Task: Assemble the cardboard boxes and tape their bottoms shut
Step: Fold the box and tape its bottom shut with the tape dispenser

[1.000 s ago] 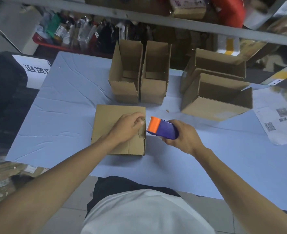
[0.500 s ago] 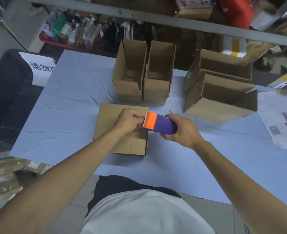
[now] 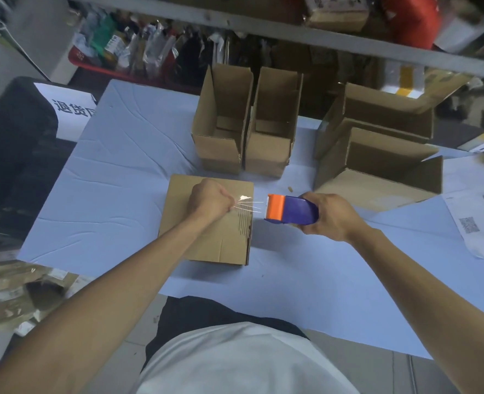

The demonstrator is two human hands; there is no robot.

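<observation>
My left hand (image 3: 211, 199) pinches the clear tape (image 3: 249, 206) end over the upturned box (image 3: 206, 240); right hand (image 3: 330, 216) grips the dispenser (image 3: 292, 213) just beside it.

Pulled apart since a second ago: left hand (image 3: 211, 199) drawn leftward across the top of the upturned cardboard box (image 3: 206, 223), right hand (image 3: 330, 217) with the blue-and-orange tape dispenser (image 3: 290, 209) carried rightward, off past the box's right edge. Half a second ago, orange nose right against the left fingers; now a gap, bridged by a strip of clear tape (image 3: 248, 206) stretched taut above the box, pinched at its free end by the left hand.
</observation>
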